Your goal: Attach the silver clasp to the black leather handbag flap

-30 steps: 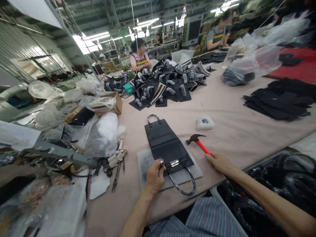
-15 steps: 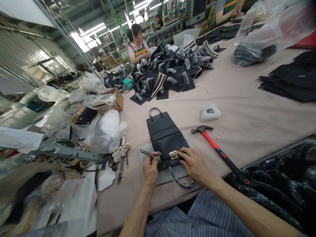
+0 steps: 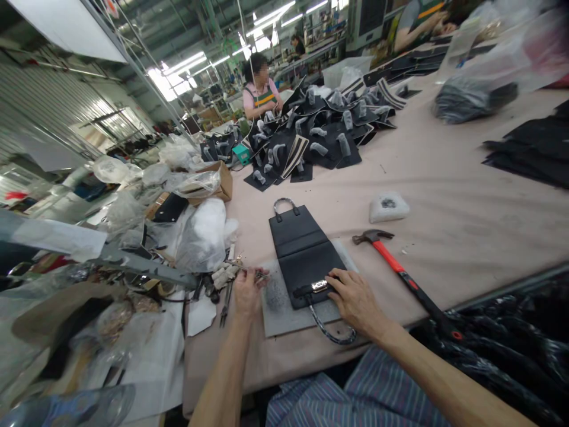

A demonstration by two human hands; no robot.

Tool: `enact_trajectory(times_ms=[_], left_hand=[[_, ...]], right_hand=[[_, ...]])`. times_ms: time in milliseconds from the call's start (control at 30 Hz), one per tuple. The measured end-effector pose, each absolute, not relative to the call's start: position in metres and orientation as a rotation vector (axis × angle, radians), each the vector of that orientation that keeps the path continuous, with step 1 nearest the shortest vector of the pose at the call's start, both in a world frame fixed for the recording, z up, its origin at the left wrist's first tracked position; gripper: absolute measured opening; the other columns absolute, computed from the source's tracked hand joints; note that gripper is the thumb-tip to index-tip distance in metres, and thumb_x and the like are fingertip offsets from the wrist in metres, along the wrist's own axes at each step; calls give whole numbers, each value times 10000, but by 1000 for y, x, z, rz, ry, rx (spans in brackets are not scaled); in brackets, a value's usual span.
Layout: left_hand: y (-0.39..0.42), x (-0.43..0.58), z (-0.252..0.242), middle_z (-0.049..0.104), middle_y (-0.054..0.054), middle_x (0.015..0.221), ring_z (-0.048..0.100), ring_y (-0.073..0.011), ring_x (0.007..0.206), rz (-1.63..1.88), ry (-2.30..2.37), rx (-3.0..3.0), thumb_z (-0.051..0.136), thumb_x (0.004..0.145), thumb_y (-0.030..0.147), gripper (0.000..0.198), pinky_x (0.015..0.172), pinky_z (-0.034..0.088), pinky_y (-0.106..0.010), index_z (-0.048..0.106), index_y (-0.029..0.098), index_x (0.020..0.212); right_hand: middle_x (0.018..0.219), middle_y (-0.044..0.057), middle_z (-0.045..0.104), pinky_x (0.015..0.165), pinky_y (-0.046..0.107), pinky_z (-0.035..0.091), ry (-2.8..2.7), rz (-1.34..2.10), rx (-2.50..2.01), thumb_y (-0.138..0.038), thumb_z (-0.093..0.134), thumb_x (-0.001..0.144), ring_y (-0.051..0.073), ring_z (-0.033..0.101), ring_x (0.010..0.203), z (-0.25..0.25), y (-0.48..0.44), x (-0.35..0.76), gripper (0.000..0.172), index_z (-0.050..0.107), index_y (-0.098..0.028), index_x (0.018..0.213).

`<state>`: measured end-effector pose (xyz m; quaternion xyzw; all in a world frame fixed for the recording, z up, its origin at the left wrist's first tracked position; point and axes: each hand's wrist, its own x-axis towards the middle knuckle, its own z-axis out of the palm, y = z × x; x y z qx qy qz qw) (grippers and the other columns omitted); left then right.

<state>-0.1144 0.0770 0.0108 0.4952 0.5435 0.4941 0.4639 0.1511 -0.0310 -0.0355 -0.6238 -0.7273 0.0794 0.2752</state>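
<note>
A black handbag panel (image 3: 304, 240) lies on a grey slab (image 3: 273, 302), with a plastic-wrapped handle (image 3: 284, 206) at its far end and another wrapped handle (image 3: 326, 332) at its near end. My right hand (image 3: 358, 299) has its bent fingers at the right end of a shiny metal clasp (image 3: 319, 286) on the near part of the panel. Left of the slab, my left hand (image 3: 249, 290) is closed around a slim metal tool (image 3: 242, 265), partly hidden by the fingers. More hand tools (image 3: 225, 308) lie just beside that hand.
To the right lie a red-and-black claw hammer (image 3: 395, 267) and a white wrapped block (image 3: 389, 206). Black bag pieces (image 3: 329, 133) are heaped at the back. Plastic bags (image 3: 202, 237) and a metal bar (image 3: 146, 267) crowd the left. A co-worker (image 3: 261, 89) sits beyond the heap.
My left hand has moved left, off the bag and toward the loose tools, carrying the metal tool. My right hand stays at the clasp, which now lies flatter. The view has shifted slightly.
</note>
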Motion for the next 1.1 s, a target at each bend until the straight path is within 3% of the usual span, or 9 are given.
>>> enact_trajectory(times_ms=[100,200,267,333,467,567,833,933,1100], left_hand=[[70,-153,14,612,-23,704,649,-211,700,1004,1617,1493,633,807,440,267,693,539,-341,559,189,755],[49,-183,7,531,-24,576,592,-233,628,565,1986,1878,610,822,343,271,646,473,-341,491,214,616],[36,-192,-1,555,-52,590,588,-244,607,360,2115,2067,582,860,321,268,619,448,-340,508,213,626],[25,-190,-7,614,-87,680,599,-245,632,401,2149,2255,549,905,299,227,619,447,-338,570,198,704],[12,-145,-5,668,-121,941,632,-261,816,672,1841,2603,489,973,215,147,733,496,-369,625,185,926],[8,-95,1,658,-100,1020,622,-262,920,570,1458,2704,546,954,160,98,802,511,-377,612,193,1019],[18,-49,3,598,-150,907,561,-289,848,117,1193,2973,495,841,-8,175,650,472,-361,610,109,901],[19,-51,1,587,-152,869,546,-273,800,90,1149,3057,473,852,5,168,606,442,-334,603,102,897],[21,-60,-11,584,-119,868,547,-260,808,215,1128,3050,445,877,6,189,677,477,-355,587,130,891]], right_hand=[[1268,110,588,995,437,394,-1951,207,-1675,-186,559,934,280,512,1136,-37,-31,150,285,627,-188,1211],[1239,111,596,983,436,394,-1956,201,-1672,-193,563,929,278,517,1110,-37,-29,150,262,639,-189,1179],[1228,111,595,978,434,393,-1963,205,-1670,-198,556,936,275,517,1097,-36,-27,151,250,642,-189,1170],[1213,110,595,969,427,394,-1981,213,-1661,-194,536,949,271,515,1085,-35,-26,151,237,644,-186,1159],[1157,110,605,927,405,407,-2001,192,-1668,-190,510,962,257,517,1037,-31,-24,148,201,656,-180,1101],[1105,102,621,885,386,417,-2032,138,-1705,-194,492,979,242,519,983,-26,-23,145,190,667,-183,1053],[992,92,635,745,320,426,-2553,-4,-1609,-70,504,928,213,541,874,-2,-4,163,202,678,-169,959],[967,110,630,718,325,422,-2712,-28,-1485,-54,493,921,228,546,879,3,1,169,200,667,-139,969],[936,114,611,638,318,381,-2852,-24,-1313,-75,433,959,221,532,827,7,6,174,204,632,-117,979]])
